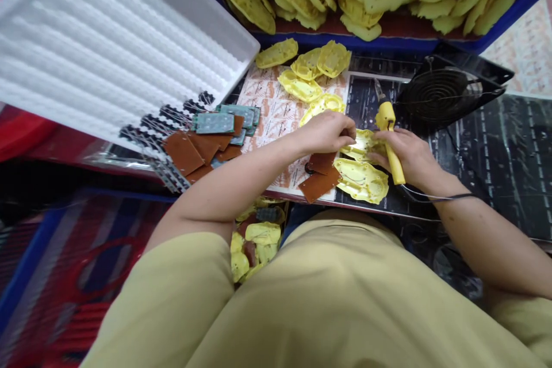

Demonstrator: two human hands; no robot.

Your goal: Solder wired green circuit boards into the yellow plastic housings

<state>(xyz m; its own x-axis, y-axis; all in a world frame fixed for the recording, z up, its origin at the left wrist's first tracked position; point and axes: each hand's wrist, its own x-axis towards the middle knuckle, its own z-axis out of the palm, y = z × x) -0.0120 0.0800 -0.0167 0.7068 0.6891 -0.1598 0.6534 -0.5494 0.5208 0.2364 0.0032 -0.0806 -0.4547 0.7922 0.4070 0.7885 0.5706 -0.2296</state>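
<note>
My right hand (pixel 409 155) is wrapped around a yellow soldering iron (pixel 393 155), its metal tip pointing away from me. The fingers of that hand also reach to the edge of a yellow plastic shell (pixel 363 144). My left hand (pixel 330 131) is closed in a pinch over the left side of this shell; whatever lies between its fingertips is hidden. Closer to me lies a second yellow shell (pixel 362 180), with its hollow side up. Brown circuit boards (pixel 319 184) touch its left edge, wires running from them.
A white foam tray (pixel 172 11) leans at the left, with boards and black wired parts (pixel 159 126) at its lower edge. Several yellow shells (pixel 302 83) lie beyond my hands. A blue bin (pixel 388 46) of shells stands behind; a black fan (pixel 448 89) is at the right.
</note>
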